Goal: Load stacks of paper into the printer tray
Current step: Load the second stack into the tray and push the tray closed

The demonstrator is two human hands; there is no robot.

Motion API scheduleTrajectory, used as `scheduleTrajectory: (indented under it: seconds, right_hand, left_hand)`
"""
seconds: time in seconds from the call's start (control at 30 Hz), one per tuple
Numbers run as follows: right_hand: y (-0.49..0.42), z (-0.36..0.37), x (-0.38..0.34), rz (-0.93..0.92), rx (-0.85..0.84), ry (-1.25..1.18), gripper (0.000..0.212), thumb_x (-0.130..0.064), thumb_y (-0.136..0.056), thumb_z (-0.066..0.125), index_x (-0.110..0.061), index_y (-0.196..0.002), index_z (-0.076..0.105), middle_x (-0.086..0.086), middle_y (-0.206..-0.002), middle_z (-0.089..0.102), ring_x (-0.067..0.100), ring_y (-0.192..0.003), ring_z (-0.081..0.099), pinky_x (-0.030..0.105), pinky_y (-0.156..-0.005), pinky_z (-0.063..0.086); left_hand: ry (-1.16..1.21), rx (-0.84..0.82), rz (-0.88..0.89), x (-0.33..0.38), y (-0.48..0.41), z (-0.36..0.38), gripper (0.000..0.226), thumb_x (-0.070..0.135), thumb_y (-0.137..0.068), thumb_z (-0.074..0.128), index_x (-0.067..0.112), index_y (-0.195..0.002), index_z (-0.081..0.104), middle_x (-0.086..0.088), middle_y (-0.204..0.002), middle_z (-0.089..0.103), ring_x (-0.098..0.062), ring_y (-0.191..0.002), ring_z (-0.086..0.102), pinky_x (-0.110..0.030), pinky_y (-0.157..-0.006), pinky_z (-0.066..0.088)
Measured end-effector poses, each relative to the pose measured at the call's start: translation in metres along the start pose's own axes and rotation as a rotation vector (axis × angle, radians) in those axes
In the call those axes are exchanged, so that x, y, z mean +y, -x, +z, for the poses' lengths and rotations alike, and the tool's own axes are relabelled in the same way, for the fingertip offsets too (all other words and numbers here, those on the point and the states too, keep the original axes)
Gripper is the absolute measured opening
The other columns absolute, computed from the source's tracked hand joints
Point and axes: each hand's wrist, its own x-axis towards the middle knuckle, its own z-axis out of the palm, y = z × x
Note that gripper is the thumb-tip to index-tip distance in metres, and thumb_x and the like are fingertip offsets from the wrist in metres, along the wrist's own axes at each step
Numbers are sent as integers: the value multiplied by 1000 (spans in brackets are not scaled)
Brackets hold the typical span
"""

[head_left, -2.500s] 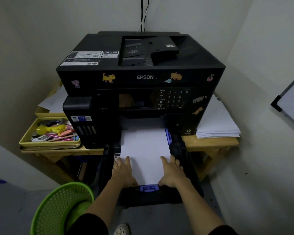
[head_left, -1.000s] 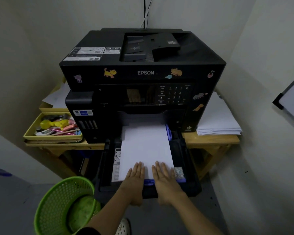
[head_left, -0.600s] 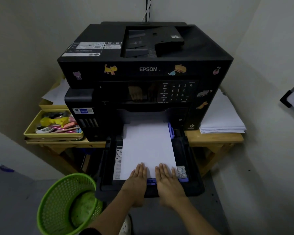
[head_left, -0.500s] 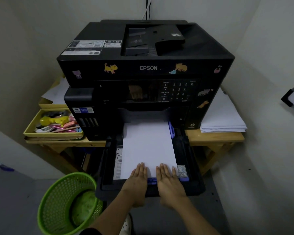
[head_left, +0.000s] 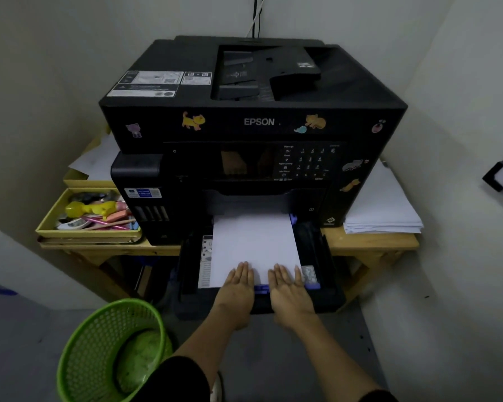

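A black Epson printer [head_left: 253, 123] stands on a wooden table. Its black paper tray [head_left: 323, 256] is pulled out at the front. A white paper stack [head_left: 253, 242] lies flat in the tray, its far end under the printer. My left hand [head_left: 237, 288] and my right hand [head_left: 288, 288] rest palm down, side by side, on the near end of the stack and the tray's front edge. The fingers are straight and together and grip nothing. A purple paper guide [head_left: 262, 289] shows between the two hands.
A loose pile of white paper [head_left: 381, 207] lies on the table [head_left: 369, 242] right of the printer. A yellow tray of pens and small items [head_left: 90, 216] sits at the left. A green mesh basket [head_left: 111, 349] stands on the floor at lower left. Walls close in on both sides.
Both hands slid from the outer corners of the stack to its near middle. The tray has moved a little further into the printer. Over the last half second the hands stay put.
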Motion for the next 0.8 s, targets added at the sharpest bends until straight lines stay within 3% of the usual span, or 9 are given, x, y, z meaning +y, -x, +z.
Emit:
scheduleTrajectory:
  seconds: [0.3,0.5,0.7,0.8]
  right_hand:
    - [-8,-8,-2,16,15,-7,86,-15,-87,60,0,-151,5,19,-160,7,28,-150,4,53,-120,-3]
    - [-21,-12,-2,53,3,0,81,-11,-89,57,1,-151,6,19,-160,8,28,-150,2,52,-118,-7]
    - [-39,-28,2,170,77,-54,92,-10,-86,61,0,-151,-5,18,-161,-4,30,-149,-10,49,-116,-12]
    - [-37,-29,-2,327,92,-162,95,-15,-85,62,-5,-152,-4,24,-159,-7,37,-147,-14,63,-111,-11]
  left_hand:
    - [32,-25,-4,-9,-4,-13,89,10,-89,55,-2,-150,-9,-18,-160,-9,-27,-150,-7,-34,-123,-1]
    - [12,-48,-43,-12,-14,-17,90,11,-89,54,-1,-150,-11,-17,-160,-11,-27,-149,-9,-36,-122,-3]
    - [57,-24,-193,-21,-28,-35,89,15,-93,53,-1,-149,-14,-18,-159,-14,-30,-149,-13,-40,-122,-3]
    - [210,5,-356,-25,-22,-34,95,30,-92,54,-1,-148,-16,-20,-158,-18,-34,-147,-18,-43,-120,-8]
